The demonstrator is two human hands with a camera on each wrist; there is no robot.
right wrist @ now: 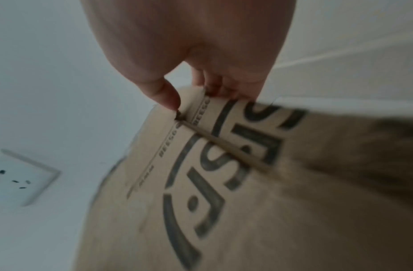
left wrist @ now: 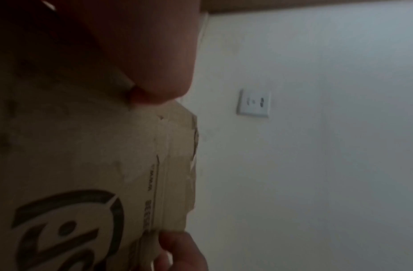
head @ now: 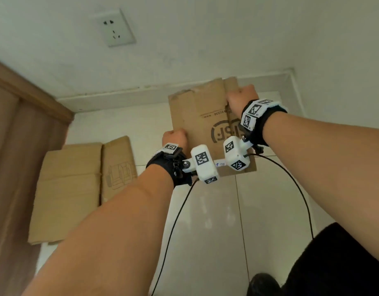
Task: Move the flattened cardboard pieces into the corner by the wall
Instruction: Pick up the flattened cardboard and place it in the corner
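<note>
A flattened brown cardboard piece [head: 203, 116] with a black round logo hangs above the floor near the wall corner. My left hand [head: 174, 136] grips its left edge in a fist. My right hand [head: 242, 97] grips its upper right edge. In the right wrist view the right hand [right wrist: 194, 91] pinches the cardboard [right wrist: 224, 201] with thumb on the printed side and fingers behind. In the left wrist view the left hand [left wrist: 154, 82] holds the cardboard [left wrist: 85, 165], and the other hand's knuckles show at the bottom. Two more flattened pieces [head: 77, 184] lie on the floor at left.
A white wall with a socket [head: 116, 28] stands ahead, and a baseboard [head: 111, 99] runs to the corner at upper right. A brown wooden door frame [head: 20, 135] is at left. Glossy white floor tiles [head: 227, 221] lie below. Black cables hang from my wrists.
</note>
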